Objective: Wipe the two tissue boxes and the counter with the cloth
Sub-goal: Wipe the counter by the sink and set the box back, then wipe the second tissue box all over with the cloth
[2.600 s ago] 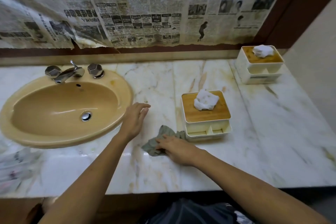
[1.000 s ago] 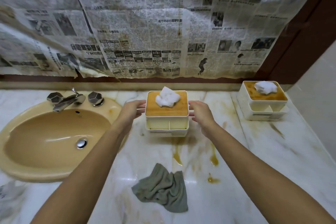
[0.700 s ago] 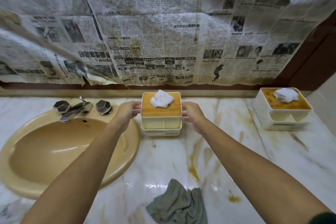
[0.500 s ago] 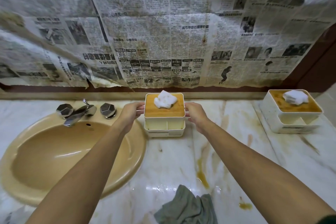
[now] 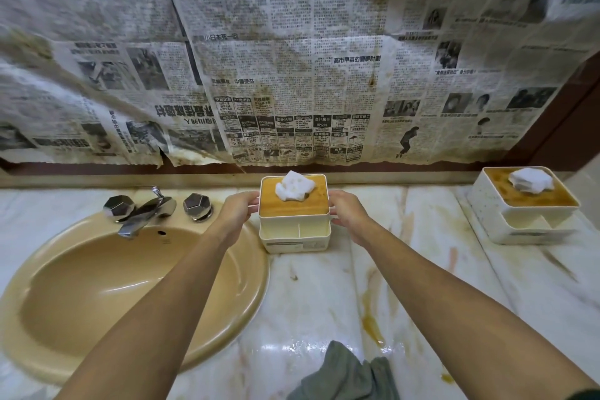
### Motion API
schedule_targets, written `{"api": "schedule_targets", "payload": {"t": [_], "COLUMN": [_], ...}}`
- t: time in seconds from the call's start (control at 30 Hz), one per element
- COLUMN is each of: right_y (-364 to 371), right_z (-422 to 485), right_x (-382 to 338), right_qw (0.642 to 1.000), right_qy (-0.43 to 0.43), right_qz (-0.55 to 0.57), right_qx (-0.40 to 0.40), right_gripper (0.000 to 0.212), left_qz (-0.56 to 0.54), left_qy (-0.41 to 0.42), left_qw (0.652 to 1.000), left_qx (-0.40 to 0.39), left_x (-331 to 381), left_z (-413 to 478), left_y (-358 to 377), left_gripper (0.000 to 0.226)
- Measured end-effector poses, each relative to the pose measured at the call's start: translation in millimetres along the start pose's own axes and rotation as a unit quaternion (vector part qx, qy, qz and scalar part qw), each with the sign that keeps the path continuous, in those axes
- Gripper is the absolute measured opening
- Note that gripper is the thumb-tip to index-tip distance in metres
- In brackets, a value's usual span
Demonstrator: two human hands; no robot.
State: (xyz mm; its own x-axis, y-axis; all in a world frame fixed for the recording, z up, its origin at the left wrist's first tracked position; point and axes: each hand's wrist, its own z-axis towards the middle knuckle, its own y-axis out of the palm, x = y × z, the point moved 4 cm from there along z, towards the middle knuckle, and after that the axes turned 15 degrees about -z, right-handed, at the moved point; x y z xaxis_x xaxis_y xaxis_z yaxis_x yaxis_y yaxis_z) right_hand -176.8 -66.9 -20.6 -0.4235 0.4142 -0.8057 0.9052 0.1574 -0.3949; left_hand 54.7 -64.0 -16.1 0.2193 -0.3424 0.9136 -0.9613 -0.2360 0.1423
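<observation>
A white tissue box (image 5: pixel 293 230) with a wooden lid and a tuft of tissue stands at the back of the marble counter (image 5: pixel 324 295), close to the wall. My left hand (image 5: pixel 238 206) grips its left side and my right hand (image 5: pixel 345 209) grips its right side. A second, matching tissue box (image 5: pixel 522 204) sits at the back right, untouched. The grey-green cloth (image 5: pixel 344 373) lies crumpled near the counter's front edge, between my forearms, with no hand on it. Brown stains streak the marble in front of the held box.
A tan oval sink (image 5: pixel 130 289) with a chrome faucet (image 5: pixel 146 209) and two faceted knobs fills the left. Stained newspaper (image 5: pixel 292 58) covers the wall behind the counter. A dark wooden frame runs up the right side.
My right hand let go of the cloth, and both hands carried the near tissue box from the counter's middle to the back wall. The cloth stays near the front edge.
</observation>
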Motion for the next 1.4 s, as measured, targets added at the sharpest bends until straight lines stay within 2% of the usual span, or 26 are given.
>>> {"api": "schedule_targets", "payload": {"t": [0.2, 0.3, 0.4, 0.47, 0.53, 0.67, 0.83, 0.93, 1.07, 1.17, 1.27, 1.4], "right_y": [-7.6, -23.3, -45.0, -64.1, -88.9, -156.0, -269.4, -337.6, -409.6, -442.1, -454.0, -452.9], "right_z": [-1.5, -2.9, -14.0, -25.1, -38.0, -55.3, -49.9, -39.5, -28.6, -14.1, 2.7, 16.0], "right_x": [4.2, 11.2, 21.9, 31.9, 42.2, 66.3, 106.1, 133.2, 159.9, 175.3, 184.9, 191.5], "right_qw": [0.999, 0.997, 0.992, 0.987, 0.98, 0.972, 0.966, 0.959, 0.948, 0.941, 0.948, 0.96], "right_qy": [-0.028, -0.053, -0.086, -0.107, -0.129, -0.131, -0.111, -0.08, -0.037, -0.004, 0.005, 0.019], "right_qz": [-0.025, -0.044, -0.036, -0.052, -0.091, -0.146, -0.146, -0.147, -0.138, -0.13, -0.115, -0.104], "right_qx": [-0.038, 0.017, 0.082, 0.103, 0.118, 0.126, 0.184, 0.227, 0.285, 0.312, 0.295, 0.26], "right_gripper": [0.032, 0.033, 0.012, 0.008, 0.015, 0.024, 0.002, 0.013, 0.016, 0.022, 0.024, 0.03], "left_qz": [0.036, 0.076, 0.099, 0.118, 0.129, 0.12, 0.115, 0.121, 0.12, 0.111, 0.109, 0.12], "left_qy": [0.008, 0.061, 0.152, 0.191, 0.201, 0.185, 0.125, 0.079, 0.024, -0.016, -0.052, -0.078], "left_qw": [0.999, 0.994, 0.981, 0.973, 0.971, 0.975, 0.98, 0.982, 0.981, 0.982, 0.981, 0.98], "left_qx": [0.017, 0.05, 0.064, 0.046, 0.015, -0.037, -0.099, -0.125, -0.149, -0.151, -0.153, -0.141], "left_x": [-2.3, 4.4, 15.4, 19.2, 18.5, 9.1, -12.9, -28.0, -48.3, -65.4, -79.9, -94.3], "left_z": [-3.0, -12.8, -30.1, -42.0, -52.0, -69.3, -79.6, -78.2, -68.4, -60.1, -58.8, -57.0], "left_y": [-1.1, 1.2, 18.7, 39.5, 67.9, 144.1, 252.7, 314.9, 386.7, 429.7, 463.8, 490.9], "left_gripper": [0.023, 0.032, 0.025, 0.02, 0.017, 0.016, 0.018, 0.021, 0.027, 0.032, 0.029, 0.046]}}
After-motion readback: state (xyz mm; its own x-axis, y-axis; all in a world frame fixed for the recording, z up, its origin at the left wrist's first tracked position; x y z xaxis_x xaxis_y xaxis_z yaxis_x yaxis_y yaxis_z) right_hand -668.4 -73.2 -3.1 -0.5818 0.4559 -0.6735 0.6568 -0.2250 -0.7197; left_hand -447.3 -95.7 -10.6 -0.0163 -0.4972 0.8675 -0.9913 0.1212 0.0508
